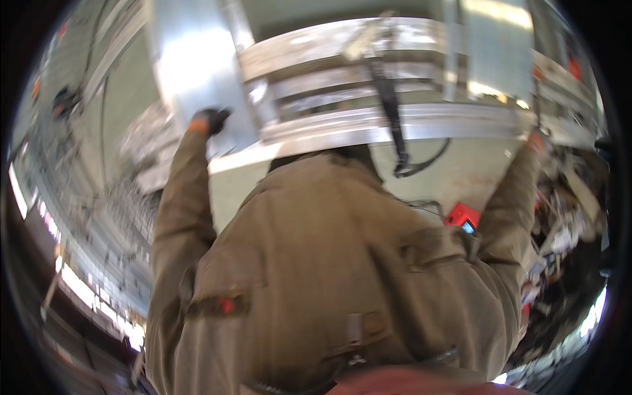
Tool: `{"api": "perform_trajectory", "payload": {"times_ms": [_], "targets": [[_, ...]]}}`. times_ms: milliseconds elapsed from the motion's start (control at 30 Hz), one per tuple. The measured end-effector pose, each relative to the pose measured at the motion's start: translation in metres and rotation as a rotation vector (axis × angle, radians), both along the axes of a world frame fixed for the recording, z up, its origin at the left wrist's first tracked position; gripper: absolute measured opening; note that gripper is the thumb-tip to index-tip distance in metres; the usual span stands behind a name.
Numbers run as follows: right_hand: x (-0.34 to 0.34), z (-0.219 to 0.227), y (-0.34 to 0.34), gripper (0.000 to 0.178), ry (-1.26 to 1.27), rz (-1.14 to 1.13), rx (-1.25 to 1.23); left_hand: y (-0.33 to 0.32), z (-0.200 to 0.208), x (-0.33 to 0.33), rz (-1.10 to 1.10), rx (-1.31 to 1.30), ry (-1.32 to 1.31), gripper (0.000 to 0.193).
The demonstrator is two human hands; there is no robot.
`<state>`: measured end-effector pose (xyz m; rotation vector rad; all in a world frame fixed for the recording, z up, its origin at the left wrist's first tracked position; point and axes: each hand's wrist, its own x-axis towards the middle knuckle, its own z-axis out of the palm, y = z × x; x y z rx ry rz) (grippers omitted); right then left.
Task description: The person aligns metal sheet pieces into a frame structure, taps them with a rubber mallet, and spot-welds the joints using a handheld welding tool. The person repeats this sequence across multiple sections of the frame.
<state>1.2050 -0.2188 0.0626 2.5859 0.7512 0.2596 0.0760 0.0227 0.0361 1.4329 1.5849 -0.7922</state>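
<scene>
My left hand (212,122), in a dark glove with an orange cuff, is against the lower part of a wide, shiny metal panel (201,66). Motion blurs its fingers, so their grip is unclear. My right hand (538,140) is far out on the right, by the end of a long pale metal rail (447,118). It is small and smeared; what it touches cannot be made out. The rail runs across in front of my body. A black strap (387,105) hangs over the rail between my hands, its loose end curling below.
Wooden boards (316,49) lie beyond the rail. A second metal panel (499,52) stands at the right. On the pale green floor (230,191) sits a red device (463,216) with a small lit screen and cable. Mixed clutter (559,217) lies right; blurred stacked material (155,145) lies left.
</scene>
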Motion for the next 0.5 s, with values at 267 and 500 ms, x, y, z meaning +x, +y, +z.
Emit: {"api": "perform_trajectory", "payload": {"times_ms": [267,500], "targets": [[-0.361,0.065,0.092,0.036,0.806,0.615,0.914,-0.004,0.02,0.015,0.506,-0.01,-0.149,0.049],[-0.557,0.052,0.115,0.068,0.897,0.747,0.381,-0.019,0.026,0.012,0.568,0.096,-0.269,0.051]]}}
